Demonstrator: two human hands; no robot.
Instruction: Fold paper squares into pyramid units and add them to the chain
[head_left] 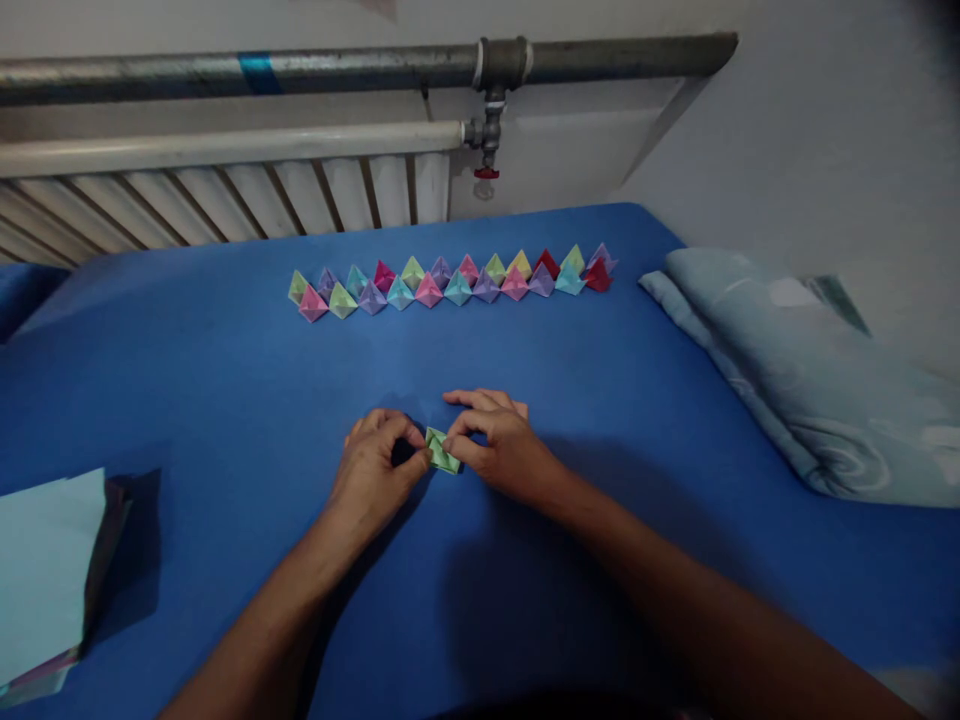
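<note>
Between my two hands is a small folded piece of light green paper [442,452], low over the blue surface. My left hand [379,455] pinches its left edge between thumb and forefinger. On the other side, my right hand [499,440] has thumb and forefinger closed on its upper right part, with another finger stretched out to the left. Fingertips hide part of the folds. Farther back, several folded paper boats [428,290] in pink, purple, green, blue, yellow and red stand in two close rows.
A stack of coloured paper sheets [49,570], light blue on top, lies at the left. On the right is a folded pale blue quilt [810,370]. Behind the blue surface [247,370] are a white radiator [300,195] and a metal pipe [375,72] with a red-handled valve [486,173].
</note>
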